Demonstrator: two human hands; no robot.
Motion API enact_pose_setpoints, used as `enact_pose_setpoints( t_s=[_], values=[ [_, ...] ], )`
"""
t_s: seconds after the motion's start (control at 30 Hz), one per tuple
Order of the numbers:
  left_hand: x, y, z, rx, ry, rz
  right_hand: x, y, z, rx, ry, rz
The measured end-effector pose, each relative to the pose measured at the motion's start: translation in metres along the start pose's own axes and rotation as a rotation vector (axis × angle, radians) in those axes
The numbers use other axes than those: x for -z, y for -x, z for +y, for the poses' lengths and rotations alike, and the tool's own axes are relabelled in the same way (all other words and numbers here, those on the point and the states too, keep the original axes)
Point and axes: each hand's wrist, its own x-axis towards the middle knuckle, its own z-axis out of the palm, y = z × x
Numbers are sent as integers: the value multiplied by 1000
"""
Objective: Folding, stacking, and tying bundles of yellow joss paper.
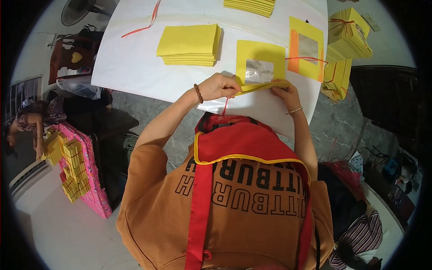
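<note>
A yellow paper sheet [241, 51] with a silvery square patch [258, 71] lies near the front edge of the white table. Its near edge is folded up into a narrow strip. My left hand [219, 86] pinches the left end of that strip, fingers closed. At the other end, my right hand [285, 96] has its thumb and fingers closed on the fold. Below my left fingers a thin red string [225, 107] hangs by the table edge. Whether more sheets lie under this one, I cannot tell.
A neat stack of yellow paper [188, 40] stands left on the white table [135, 63]; another stack [249, 6] is at the far edge. Right lie a yellow-orange sheet [293, 54] and tied bundles [348, 38]. Another person [36, 119] works at a pink-covered table [99, 193].
</note>
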Motion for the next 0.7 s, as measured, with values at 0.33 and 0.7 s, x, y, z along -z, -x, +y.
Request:
enact_pose_setpoints(
  t_s=[0.33, 0.7],
  values=[
    [-10, -6, 11, -173, -539, 204, -2, 1, 1, 6, 33, 20],
    [-10, -3, -1, -159, -380, 268, -3, 0, 1, 19, 60, 41]
  ],
)
